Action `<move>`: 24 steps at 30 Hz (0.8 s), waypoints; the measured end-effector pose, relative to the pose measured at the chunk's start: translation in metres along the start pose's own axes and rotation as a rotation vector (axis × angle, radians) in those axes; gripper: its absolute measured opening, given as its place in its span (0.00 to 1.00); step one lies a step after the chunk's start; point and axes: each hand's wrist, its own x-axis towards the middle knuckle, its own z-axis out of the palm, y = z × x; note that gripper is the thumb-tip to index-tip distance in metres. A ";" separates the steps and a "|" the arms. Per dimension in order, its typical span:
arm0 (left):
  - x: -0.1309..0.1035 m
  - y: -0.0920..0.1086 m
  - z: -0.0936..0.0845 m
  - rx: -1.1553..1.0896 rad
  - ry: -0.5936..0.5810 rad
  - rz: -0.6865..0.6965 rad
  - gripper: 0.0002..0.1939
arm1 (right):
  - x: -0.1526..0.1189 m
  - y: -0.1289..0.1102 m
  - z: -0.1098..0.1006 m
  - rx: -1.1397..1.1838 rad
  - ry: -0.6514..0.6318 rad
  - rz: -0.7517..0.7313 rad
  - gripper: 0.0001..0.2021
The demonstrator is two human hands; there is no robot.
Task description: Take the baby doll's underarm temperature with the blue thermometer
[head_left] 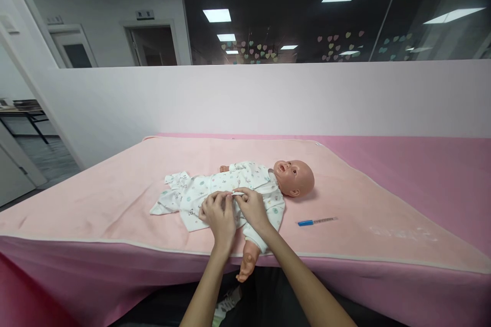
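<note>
A baby doll (245, 189) in a white printed romper (215, 191) lies on its back on a pale pink blanket (115, 189) over the pink counter (422, 163), head to the right. The left hand (218, 214) and the right hand (251, 207) meet over its belly, fingertips pinching the romper's front. Right of the doll, apart, lies a thermometer (316, 222) with a blue end.

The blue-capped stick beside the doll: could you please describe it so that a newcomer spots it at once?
On the pink blanket, look just right of the baby doll, below its head. The thin stick lies flat there, alone, blue at its left end; it looks like a thermometer.
</note>
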 end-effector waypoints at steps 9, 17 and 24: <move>0.003 0.012 -0.012 0.035 0.018 0.276 0.11 | -0.039 -0.002 -0.056 -0.045 0.253 0.032 0.16; 0.058 0.033 0.010 -0.036 -0.598 0.583 0.11 | -0.091 0.072 -0.194 -0.974 0.358 -0.038 0.17; 0.090 0.043 0.023 -0.110 -0.802 0.243 0.09 | -0.082 0.106 -0.219 -0.958 0.061 -0.069 0.17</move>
